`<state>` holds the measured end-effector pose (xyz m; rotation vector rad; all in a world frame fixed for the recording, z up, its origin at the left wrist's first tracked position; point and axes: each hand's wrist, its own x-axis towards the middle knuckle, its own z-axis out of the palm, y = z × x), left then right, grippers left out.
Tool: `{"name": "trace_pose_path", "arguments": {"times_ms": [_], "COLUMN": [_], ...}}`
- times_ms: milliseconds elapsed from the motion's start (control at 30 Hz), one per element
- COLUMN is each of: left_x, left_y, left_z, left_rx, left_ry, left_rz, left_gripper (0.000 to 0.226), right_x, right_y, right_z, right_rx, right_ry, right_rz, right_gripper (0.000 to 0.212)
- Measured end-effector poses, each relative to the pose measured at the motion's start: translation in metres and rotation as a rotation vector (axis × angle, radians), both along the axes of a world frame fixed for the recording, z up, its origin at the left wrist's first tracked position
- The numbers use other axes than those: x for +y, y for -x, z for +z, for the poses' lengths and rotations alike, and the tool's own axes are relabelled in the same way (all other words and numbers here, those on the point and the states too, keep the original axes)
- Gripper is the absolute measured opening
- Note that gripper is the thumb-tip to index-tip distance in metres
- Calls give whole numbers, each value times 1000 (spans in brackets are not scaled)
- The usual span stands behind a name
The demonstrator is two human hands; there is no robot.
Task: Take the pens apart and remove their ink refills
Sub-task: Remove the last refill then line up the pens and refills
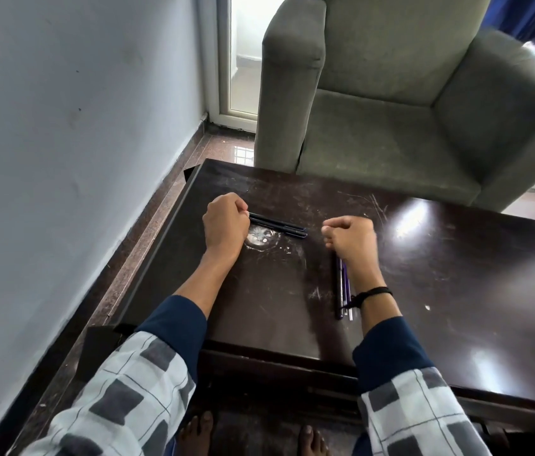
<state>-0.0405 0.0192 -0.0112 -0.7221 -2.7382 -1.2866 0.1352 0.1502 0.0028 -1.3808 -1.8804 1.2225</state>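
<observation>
Two dark blue pens (281, 226) lie side by side on the dark wooden table (440, 274), pointing right. My left hand (225, 222) is curled at their left end, with the fingertips closed on the pen ends. My right hand (351, 240) hovers to the right of the pens as a loose fist, slightly blurred, with nothing visible in it. A small bundle of thin purple and dark pen parts (343, 287) lies on the table just left of my right wrist, running towards me.
A grey-green armchair (407, 110) stands right behind the table's far edge. A wall (78, 126) runs along the left, with a strip of floor between it and the table. My bare feet (200, 432) show below the near edge.
</observation>
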Motion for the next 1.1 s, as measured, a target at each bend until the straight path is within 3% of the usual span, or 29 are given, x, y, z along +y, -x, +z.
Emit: {"name": "trace_pose_path", "arguments": {"times_ms": [167,367,633,900,1100], "left_x": [-8,-16,-18,-21,-26], "left_y": [-10,-18,-20,-21,-30], "left_z": [5,7,4,5,6], "left_rx": [-51,-76,-87,-112,-235], "left_ry": [-38,-41,-7,4,-3], "left_rz": [-38,-75,-119,-157,-192], "left_gripper": [6,7,8,8,10], "right_x": [6,-4,-14,-15,-25], "right_y": [-32,-35,-31,-31,-27], "right_z": [15,10,10,9,5], "right_rx": [-379,-593,-582,-580,-575], "right_ry": [-225,-295,-211,-129,-156], "right_rz": [79,171,233,236,238], "right_gripper": [14,15,6,22,25]}}
